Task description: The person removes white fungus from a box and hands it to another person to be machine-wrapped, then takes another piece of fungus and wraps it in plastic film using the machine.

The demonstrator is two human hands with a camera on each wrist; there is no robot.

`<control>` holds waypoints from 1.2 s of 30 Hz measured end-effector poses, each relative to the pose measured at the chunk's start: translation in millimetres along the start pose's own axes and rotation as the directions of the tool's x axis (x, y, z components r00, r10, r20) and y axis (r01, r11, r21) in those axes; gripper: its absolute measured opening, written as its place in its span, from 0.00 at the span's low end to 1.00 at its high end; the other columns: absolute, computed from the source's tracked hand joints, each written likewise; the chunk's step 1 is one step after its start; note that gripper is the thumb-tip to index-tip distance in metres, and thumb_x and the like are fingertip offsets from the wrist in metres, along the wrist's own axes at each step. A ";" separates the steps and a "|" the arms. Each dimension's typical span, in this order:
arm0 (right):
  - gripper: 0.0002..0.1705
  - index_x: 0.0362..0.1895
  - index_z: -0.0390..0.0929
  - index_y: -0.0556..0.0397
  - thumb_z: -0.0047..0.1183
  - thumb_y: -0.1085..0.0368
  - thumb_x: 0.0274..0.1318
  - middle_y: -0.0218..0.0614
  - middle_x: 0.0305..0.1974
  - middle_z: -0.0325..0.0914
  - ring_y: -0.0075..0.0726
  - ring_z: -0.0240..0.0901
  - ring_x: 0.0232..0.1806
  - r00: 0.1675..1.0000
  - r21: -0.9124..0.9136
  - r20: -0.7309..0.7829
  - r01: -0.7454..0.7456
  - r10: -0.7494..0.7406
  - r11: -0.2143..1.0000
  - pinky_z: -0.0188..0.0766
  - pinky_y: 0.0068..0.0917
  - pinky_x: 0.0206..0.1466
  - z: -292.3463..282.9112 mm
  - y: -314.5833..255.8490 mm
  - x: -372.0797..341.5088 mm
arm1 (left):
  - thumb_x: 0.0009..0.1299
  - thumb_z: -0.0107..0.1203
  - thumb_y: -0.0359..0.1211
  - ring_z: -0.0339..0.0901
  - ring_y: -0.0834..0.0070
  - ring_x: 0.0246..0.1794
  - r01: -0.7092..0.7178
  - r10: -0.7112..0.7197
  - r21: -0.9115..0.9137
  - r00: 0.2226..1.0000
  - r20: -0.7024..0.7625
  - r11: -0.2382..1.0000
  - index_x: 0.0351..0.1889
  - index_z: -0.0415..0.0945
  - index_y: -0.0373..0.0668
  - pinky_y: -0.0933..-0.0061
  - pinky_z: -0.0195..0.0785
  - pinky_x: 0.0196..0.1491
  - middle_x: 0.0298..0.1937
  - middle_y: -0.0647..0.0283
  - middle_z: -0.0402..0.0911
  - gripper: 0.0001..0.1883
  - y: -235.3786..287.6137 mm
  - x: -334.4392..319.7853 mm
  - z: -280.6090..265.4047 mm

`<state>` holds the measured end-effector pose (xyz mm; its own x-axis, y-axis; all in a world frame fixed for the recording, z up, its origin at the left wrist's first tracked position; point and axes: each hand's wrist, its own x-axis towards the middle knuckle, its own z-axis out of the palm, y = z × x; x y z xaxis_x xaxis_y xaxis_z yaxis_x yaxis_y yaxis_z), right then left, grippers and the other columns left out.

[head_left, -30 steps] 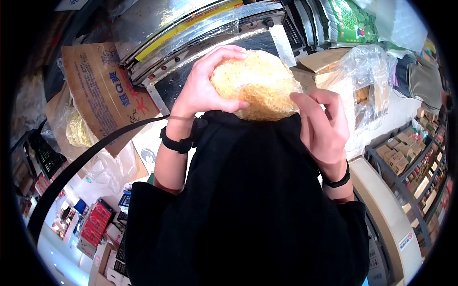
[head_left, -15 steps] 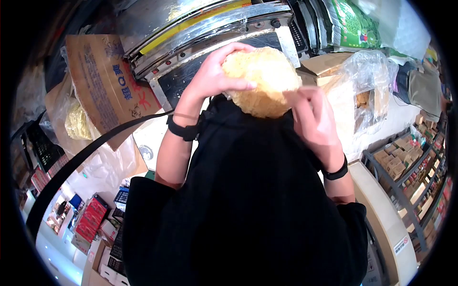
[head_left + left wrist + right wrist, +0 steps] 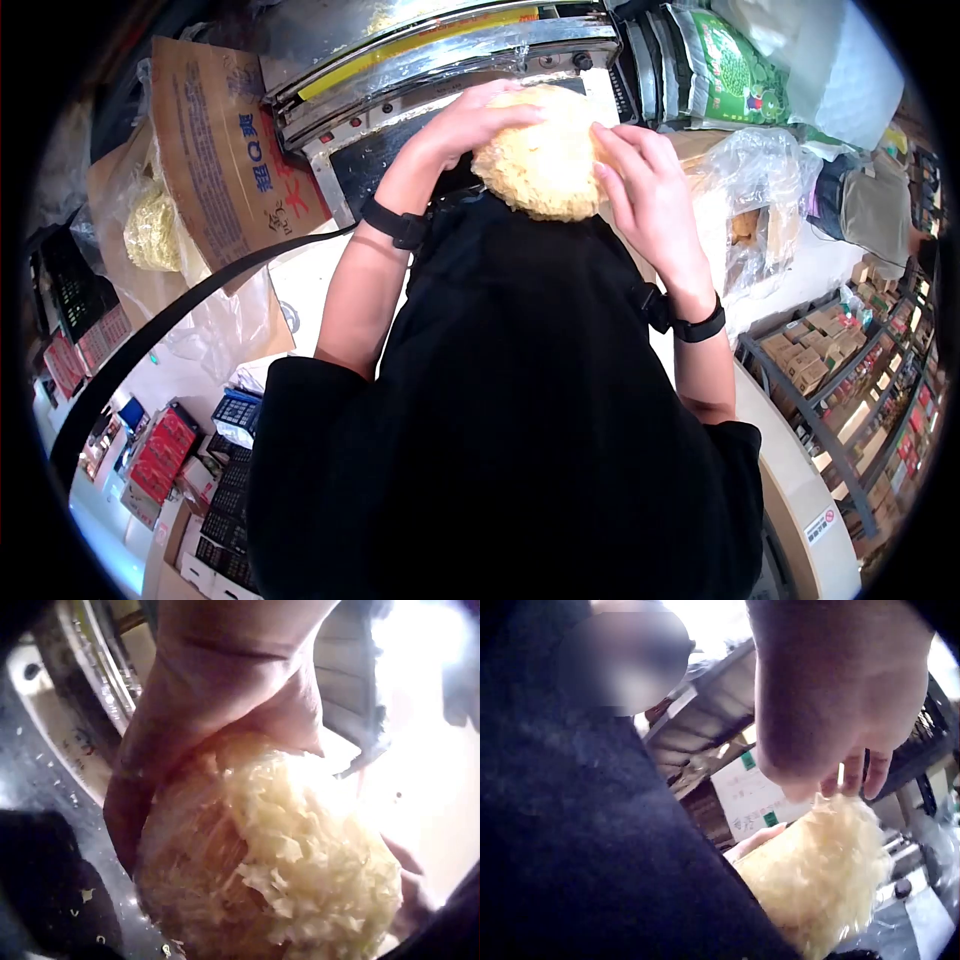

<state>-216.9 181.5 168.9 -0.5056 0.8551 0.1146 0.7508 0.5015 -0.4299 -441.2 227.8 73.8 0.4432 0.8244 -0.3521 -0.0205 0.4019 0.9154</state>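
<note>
A rounded bundle of pale yellow flakes [image 3: 545,170], wrapped in thin clear plastic, is held up in front of the black-clad chest. My left hand [image 3: 475,125] grips it from the left and over its top in the head view. In the left wrist view that hand [image 3: 225,682] curves around the bundle [image 3: 300,855], whose surface looks flaky and uneven under shiny film. My right hand [image 3: 650,195] holds the right edge between thumb and fingers. The right wrist view has that hand's fingertips at the edge of the plastic-wrapped bundle [image 3: 817,870].
Beyond the hands stands a metal wrapping machine [image 3: 450,55] with a dark plate. A printed cardboard flap [image 3: 230,150] and bagged yellow bundle [image 3: 152,225] lie left. At right are a green sack [image 3: 735,70], crumpled clear plastic [image 3: 755,180] and shelves of small boxes [image 3: 830,350].
The bundle has been turned between the hands and raised slightly. My left thumb has moved up along it. My right hand has shifted up its right edge.
</note>
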 end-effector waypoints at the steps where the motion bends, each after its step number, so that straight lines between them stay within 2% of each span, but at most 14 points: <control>1: 0.21 0.53 0.72 0.56 0.54 0.66 0.52 0.44 0.49 0.67 0.46 0.67 0.50 0.996 0.128 -0.084 -0.027 0.038 0.991 0.66 0.34 0.52 4.1 5.4 -0.5 | 0.63 0.55 0.47 0.75 0.72 0.48 0.003 -0.006 -0.075 1.000 -0.029 0.997 0.55 0.68 0.35 0.72 0.67 0.52 0.48 0.57 0.77 0.29 -1.5 -0.1 -4.8; 2: 0.23 0.55 0.71 0.55 0.54 0.65 0.53 0.47 0.56 0.64 0.47 0.65 0.56 0.983 0.256 -0.162 -0.041 0.085 0.966 0.64 0.34 0.56 7.1 11.2 -1.0 | 0.63 0.55 0.47 0.75 0.72 0.48 -0.003 0.000 -0.072 1.000 -0.031 0.997 0.55 0.68 0.35 0.72 0.67 0.52 0.48 0.57 0.77 0.29 -2.2 -1.4 -9.1; 4: 0.31 0.65 0.59 0.51 0.50 0.61 0.59 0.46 0.66 0.52 0.47 0.54 0.66 0.953 0.647 -0.036 -0.208 0.301 0.734 0.57 0.37 0.64 16.5 26.5 2.7 | 0.67 0.47 0.50 0.74 0.67 0.53 0.083 -0.145 -0.700 0.989 -0.031 0.709 0.58 0.66 0.36 0.67 0.68 0.55 0.53 0.54 0.75 0.30 6.7 -2.2 -16.8; 7: 0.37 0.69 0.48 0.50 0.50 0.60 0.60 0.42 0.68 0.49 0.47 0.54 0.66 0.930 0.864 0.215 -0.323 0.297 0.386 0.60 0.39 0.63 19.9 23.1 13.9 | 0.69 0.39 0.54 0.72 0.63 0.56 -0.008 -0.054 -0.760 0.997 -0.056 0.650 0.60 0.63 0.37 0.61 0.68 0.57 0.57 0.52 0.72 0.32 17.7 2.1 -19.9; 10: 0.43 0.68 0.47 0.55 0.57 0.62 0.53 0.46 0.65 0.54 0.47 0.58 0.64 0.957 0.878 0.155 -0.246 0.243 0.410 0.61 0.40 0.63 18.8 -3.3 34.5 | 0.69 0.39 0.56 0.68 0.60 0.59 -0.120 0.096 -0.850 0.992 -0.082 0.512 0.64 0.59 0.39 0.57 0.64 0.60 0.61 0.51 0.67 0.34 20.2 3.0 -17.4; 12: 0.45 0.67 0.53 0.55 0.63 0.62 0.47 0.47 0.61 0.61 0.42 0.62 0.61 0.978 0.899 0.054 -0.136 0.202 0.417 0.64 0.37 0.61 11.9 -19.7 44.4 | 0.69 0.39 0.55 0.65 0.57 0.62 -0.126 0.395 -0.973 0.918 -0.040 0.193 0.65 0.57 0.39 0.54 0.62 0.61 0.63 0.50 0.64 0.35 7.1 6.4 -19.5; 13: 0.45 0.66 0.55 0.55 0.64 0.61 0.46 0.46 0.60 0.62 0.42 0.63 0.61 0.981 0.873 0.013 -0.106 0.193 0.476 0.65 0.37 0.60 9.3 -26.8 47.7 | 0.68 0.40 0.57 0.64 0.55 0.62 -0.118 0.386 -0.978 0.922 -0.042 0.175 0.65 0.56 0.39 0.51 0.62 0.61 0.64 0.50 0.63 0.36 8.1 6.1 -19.3; 14: 0.44 0.65 0.56 0.55 0.65 0.61 0.45 0.46 0.59 0.64 0.42 0.64 0.60 0.983 0.845 -0.022 -0.080 0.185 0.529 0.66 0.36 0.59 6.1 -34.9 49.8 | 0.68 0.40 0.57 0.64 0.55 0.62 -0.121 0.385 -0.974 0.922 -0.039 0.191 0.65 0.56 0.39 0.51 0.62 0.61 0.64 0.50 0.63 0.36 8.3 8.0 -18.9; 16: 0.41 0.63 0.61 0.55 0.65 0.60 0.44 0.46 0.58 0.66 0.43 0.67 0.58 0.976 0.828 -0.076 -0.052 0.203 0.559 0.66 0.35 0.58 -1.5 -43.4 53.0 | 0.67 0.41 0.58 0.64 0.55 0.62 -0.281 0.138 -0.809 0.960 -0.244 0.517 0.65 0.57 0.41 0.50 0.61 0.61 0.64 0.50 0.63 0.37 11.5 9.8 -14.0; 17: 0.40 0.61 0.63 0.56 0.65 0.60 0.44 0.46 0.57 0.67 0.43 0.67 0.57 0.974 0.728 -0.159 0.005 0.163 0.685 0.66 0.33 0.58 -5.0 -41.7 54.4 | 0.67 0.40 0.59 0.65 0.56 0.62 -0.349 0.186 -0.691 0.935 -0.302 0.633 0.65 0.58 0.42 0.51 0.62 0.60 0.64 0.51 0.63 0.36 12.2 10.2 -15.7; 18: 0.38 0.59 0.65 0.57 0.65 0.60 0.44 0.47 0.56 0.68 0.44 0.68 0.56 0.966 0.606 -0.232 0.052 0.114 0.793 0.66 0.32 0.57 -7.4 -41.1 55.1 | 0.67 0.40 0.59 0.65 0.56 0.62 -0.341 0.180 -0.685 0.938 -0.298 0.644 0.65 0.58 0.42 0.51 0.62 0.60 0.64 0.51 0.63 0.36 10.7 6.7 -20.5; 21: 0.27 0.51 0.72 0.57 0.63 0.63 0.45 0.48 0.50 0.73 0.48 0.73 0.50 0.931 0.589 -0.325 0.063 0.165 0.806 0.69 0.32 0.52 -7.6 -38.3 61.0 | 0.70 0.35 0.57 0.65 0.56 0.62 -0.115 0.421 -0.970 0.907 -0.013 0.215 0.65 0.56 0.42 0.53 0.63 0.60 0.64 0.51 0.63 0.34 18.0 -4.1 -22.8; 33: 0.22 0.45 0.77 0.52 0.64 0.64 0.42 0.41 0.47 0.73 0.47 0.72 0.46 0.921 0.369 -0.387 0.105 0.050 0.924 0.70 0.33 0.48 -17.6 -43.8 58.0 | 0.71 0.33 0.56 0.63 0.58 0.63 -0.300 0.432 -0.922 0.885 -0.173 0.246 0.67 0.52 0.44 0.54 0.61 0.62 0.65 0.53 0.61 0.34 31.5 7.0 -1.1; 36: 0.19 0.44 0.78 0.50 0.62 0.67 0.43 0.39 0.44 0.73 0.45 0.72 0.43 0.877 0.380 -0.473 0.116 0.086 0.918 0.70 0.33 0.45 -18.6 -44.2 64.5 | 0.72 0.35 0.54 0.63 0.61 0.63 -0.367 0.379 -0.804 0.905 -0.192 0.469 0.67 0.52 0.45 0.57 0.61 0.62 0.65 0.55 0.61 0.32 40.2 10.6 4.1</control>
<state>-274.7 217.0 211.9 -0.1778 0.8549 0.4874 0.4690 0.5091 -0.7217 -433.7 251.1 107.7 0.2216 0.9751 -0.0093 -0.8923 0.2066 0.4015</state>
